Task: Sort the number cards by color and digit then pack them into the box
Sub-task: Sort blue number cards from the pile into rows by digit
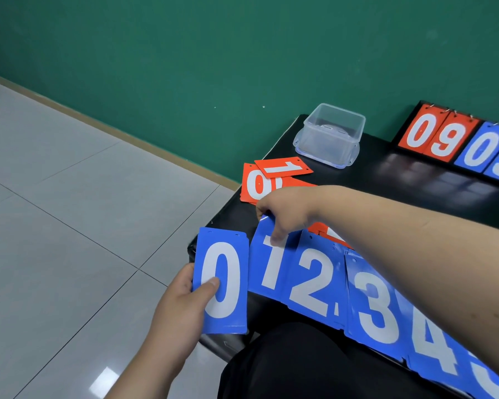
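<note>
Blue number cards lie in a row along the near edge of the black table (401, 180). My left hand (182, 298) holds a stack of blue 0 cards (222, 280) at the table's left corner, thumb on the digit. My right hand (285, 211) reaches across and pinches the top edge of the blue 1 card (268, 269). Beside it lie the blue 2 card (314, 280), blue 3 card (375, 306) and blue 4 card (435, 349). Red 0 card (255, 185) and red 1 card (284, 167) lie farther back. A clear plastic box (330, 135) stands upside down behind them.
A flip scoreboard (455, 145) showing red 09 and blue 09 stands at the back right against the green wall. More red cards (329, 230) peek out under my right forearm. Grey floor tiles lie to the left of the table. My dark-clothed lap is below the table's edge.
</note>
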